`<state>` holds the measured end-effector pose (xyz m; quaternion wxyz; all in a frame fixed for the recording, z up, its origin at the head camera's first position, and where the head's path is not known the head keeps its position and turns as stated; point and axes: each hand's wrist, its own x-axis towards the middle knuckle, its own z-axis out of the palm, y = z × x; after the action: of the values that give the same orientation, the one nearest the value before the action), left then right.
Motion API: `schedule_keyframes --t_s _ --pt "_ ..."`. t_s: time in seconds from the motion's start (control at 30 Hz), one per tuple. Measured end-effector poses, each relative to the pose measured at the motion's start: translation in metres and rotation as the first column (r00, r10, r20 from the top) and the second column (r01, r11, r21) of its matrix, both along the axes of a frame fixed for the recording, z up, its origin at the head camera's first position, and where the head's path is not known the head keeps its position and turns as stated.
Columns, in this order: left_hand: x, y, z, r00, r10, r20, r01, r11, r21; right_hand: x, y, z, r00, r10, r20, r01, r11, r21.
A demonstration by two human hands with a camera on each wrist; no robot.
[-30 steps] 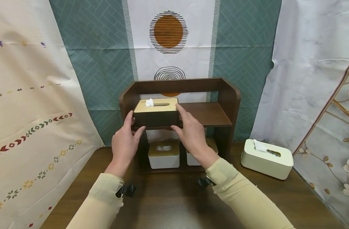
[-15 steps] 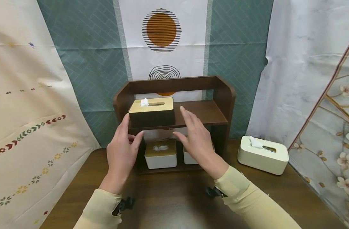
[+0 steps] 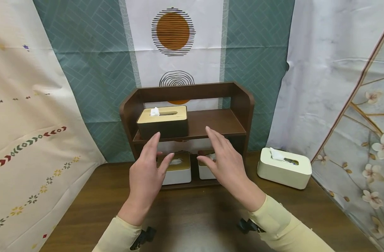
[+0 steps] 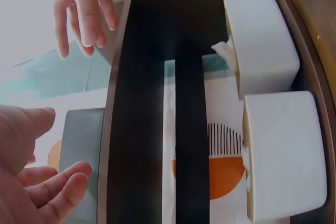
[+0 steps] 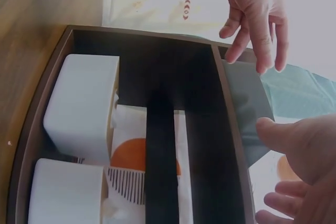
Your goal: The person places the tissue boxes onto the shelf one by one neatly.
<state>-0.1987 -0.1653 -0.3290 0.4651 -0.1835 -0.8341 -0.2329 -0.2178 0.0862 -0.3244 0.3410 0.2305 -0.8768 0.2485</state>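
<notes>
A black tissue box (image 3: 163,128) with a light wooden lid sits on the upper left of the brown shelf (image 3: 215,122), a tissue poking from its slot. Both hands are raised in front of the shelf and hold nothing. My left hand (image 3: 148,171) is below the black box, fingers loosely spread, covering part of a white tissue box (image 3: 181,175) on the lower level. Level with it, my right hand (image 3: 226,162) partly hides a second white tissue box (image 3: 205,172). The right wrist view shows the black box's front (image 5: 247,106) between the two hands.
On the brown table (image 3: 192,217), right of the shelf, stands a cream tissue box (image 3: 285,171) with a tissue sticking out. Patterned cloths hang behind (image 3: 94,63) and on both sides. The shelf's upright side panels (image 3: 242,108) rise at either end.
Both hands have let go of the black tissue box and drawn back toward me. The box stays on the upper shelf. The head view has shifted slightly to the right.
</notes>
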Motion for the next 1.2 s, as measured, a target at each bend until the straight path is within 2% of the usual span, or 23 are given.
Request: schedule_keyframes --t_s 0.3,0.7,0.97,1.2 --pt "0.004 0.02 -0.011 0.997 -0.014 0.071 0.017 0.999 -0.039 0.013 0.024 -0.016 1.0 -0.023 0.014 0.023 0.999 0.022" --pt "0.006 0.05 -0.022 0.99 -0.079 0.119 0.083 0.996 -0.031 0.028 0.058 -0.035 0.998 -0.049 0.048 0.047 0.998 0.04" --pt "0.004 0.067 -0.028 0.975 -0.121 0.188 0.124 0.992 -0.009 0.036 0.081 -0.044 0.997 -0.074 0.031 0.072 0.997 0.04" --pt "0.005 0.084 -0.031 0.958 -0.137 0.251 0.144 0.99 -0.01 0.043 0.101 -0.049 0.991 -0.128 0.028 0.127 0.991 0.04"
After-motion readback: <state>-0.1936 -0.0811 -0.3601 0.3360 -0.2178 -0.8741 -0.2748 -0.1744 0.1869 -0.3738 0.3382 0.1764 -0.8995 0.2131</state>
